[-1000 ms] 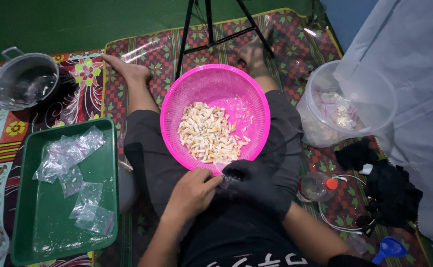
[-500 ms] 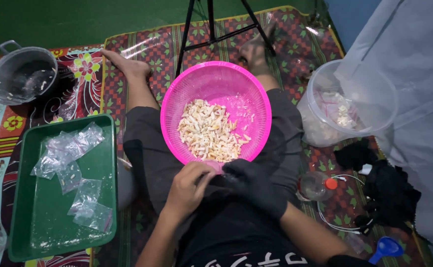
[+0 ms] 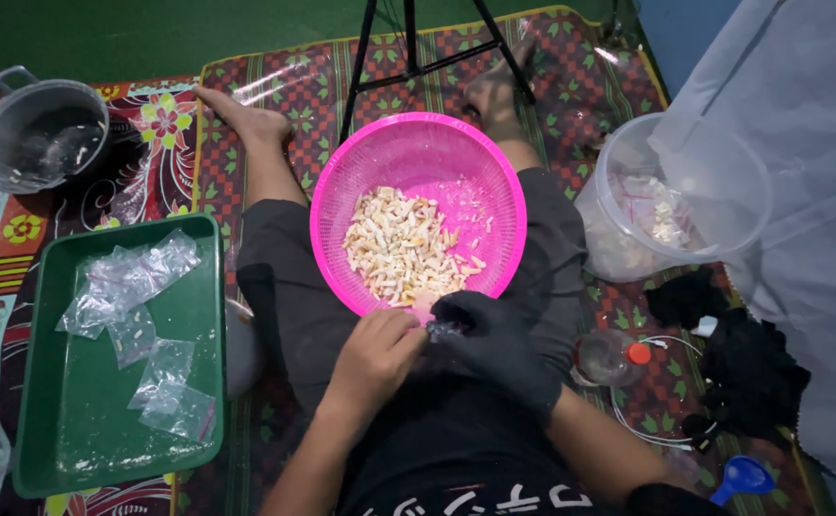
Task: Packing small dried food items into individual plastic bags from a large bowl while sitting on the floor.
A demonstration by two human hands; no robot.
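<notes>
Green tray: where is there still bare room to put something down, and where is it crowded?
The green tray is bare along its near edge and its right side, below the small clear bags that fill its far half. It is crowded near the pink basket, where the left hand and the gloved right hand meet.

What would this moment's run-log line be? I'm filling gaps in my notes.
left hand: bare, pinching small clear bag | right hand: black glove, on same bag | pink basket: pale pieces, on lap | green tray: clear bags
</notes>
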